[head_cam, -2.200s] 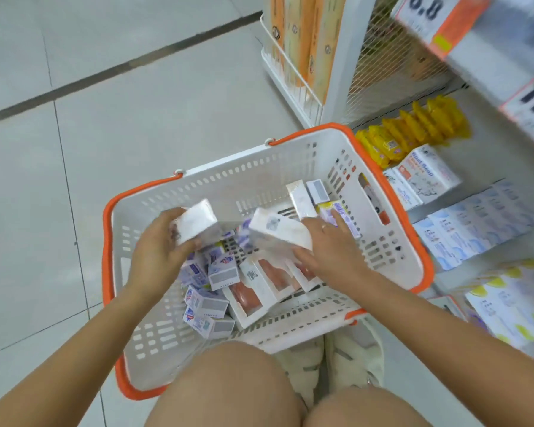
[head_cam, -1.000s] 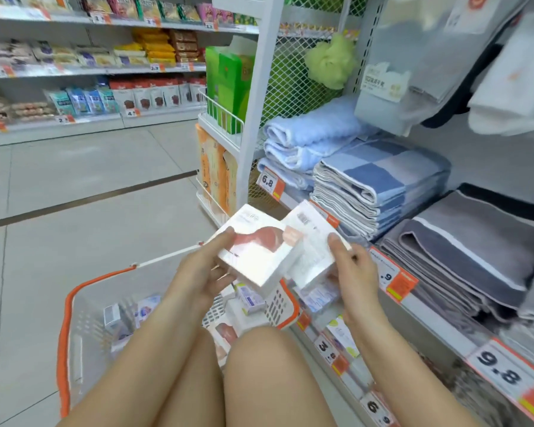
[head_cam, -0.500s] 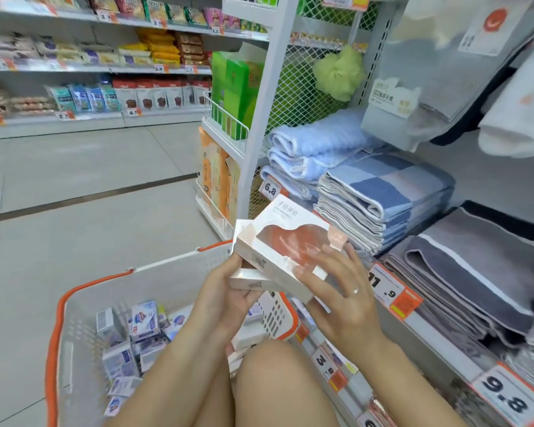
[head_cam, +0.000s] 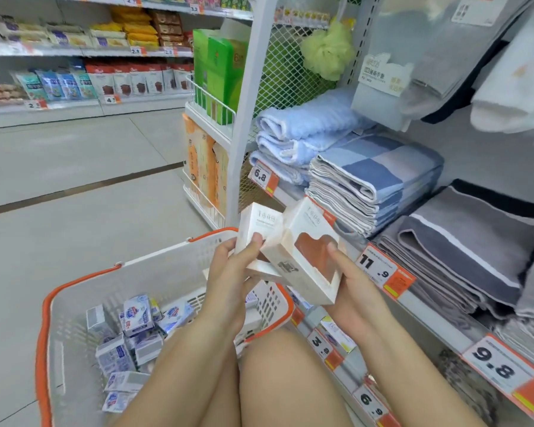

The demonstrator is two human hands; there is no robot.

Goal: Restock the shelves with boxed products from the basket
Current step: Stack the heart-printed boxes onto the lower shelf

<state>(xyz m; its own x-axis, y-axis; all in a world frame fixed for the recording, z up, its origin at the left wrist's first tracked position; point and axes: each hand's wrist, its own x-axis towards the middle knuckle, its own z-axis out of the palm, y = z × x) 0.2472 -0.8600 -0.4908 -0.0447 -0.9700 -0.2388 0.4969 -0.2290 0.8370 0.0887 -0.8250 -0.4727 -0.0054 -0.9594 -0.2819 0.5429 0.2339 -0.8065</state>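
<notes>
I hold two white boxes above the basket's far right corner. My left hand (head_cam: 232, 269) grips a plain-faced white box (head_cam: 259, 224), thumb on its front. My right hand (head_cam: 349, 285) grips a white box with a reddish-brown window (head_cam: 309, 257), fingers curled round its right edge; this box overlaps the other one. Below them sits the white basket with an orange rim (head_cam: 47, 306), holding several small blue-and-white boxes (head_cam: 138, 315). The shelf edge with orange price tags (head_cam: 379, 269) runs just right of the boxes.
Folded blue towels (head_cam: 373, 171) and grey towels (head_cam: 466, 235) fill the shelf at right. A lower shelf with small boxed goods (head_cam: 336, 332) lies under it. My bare knees (head_cam: 290, 380) are at the bottom. A side rack holds orange and green packs (head_cam: 207, 167). Tiled floor spreads left.
Both hands left the basket with a box each and rose beside the shelf. In the last half second the stacked boxes came apart, the windowed one now tilted in my right hand.
</notes>
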